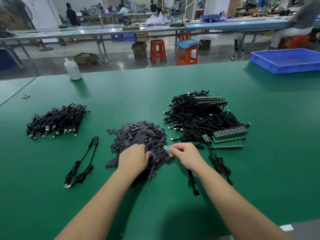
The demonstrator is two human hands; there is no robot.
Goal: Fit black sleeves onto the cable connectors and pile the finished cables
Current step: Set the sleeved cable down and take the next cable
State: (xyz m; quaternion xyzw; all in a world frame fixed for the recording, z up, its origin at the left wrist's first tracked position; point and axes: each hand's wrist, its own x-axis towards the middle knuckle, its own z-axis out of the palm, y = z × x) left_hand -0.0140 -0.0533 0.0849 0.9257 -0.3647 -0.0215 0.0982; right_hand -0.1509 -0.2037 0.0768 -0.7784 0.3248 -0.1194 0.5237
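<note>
From the head camera we see two bare hands over a green table point(173, 87). The left hand point(134, 157) reaches down into the heap of black sleeves point(140, 135) in the middle. Its fingers are buried in the heap, so we cannot tell if they are curled round a sleeve or just touching.

The right hand point(186, 155) pinches a small connector board point(166, 147) between thumb and finger. The board sticks out to the left, toward the sleeves, with its long side running left to right. The cable point(193, 181) of this piece hangs under the right wrist and trails back toward us on the table.

On the right lies a big tangle of unfinished cables point(199, 116), with green boards on their ends, near the right hand. On the far left sits a pile of finished cables point(57, 120), well apart from the hands. Two more finished cables point(81, 163) lie on the table between that pile and the left arm, with their sleeved ends pointing away from us.

Farther back stand a white bottle point(72, 69) and a blue tray point(287, 60). Nothing lies between the hands and the sleeves.
</note>
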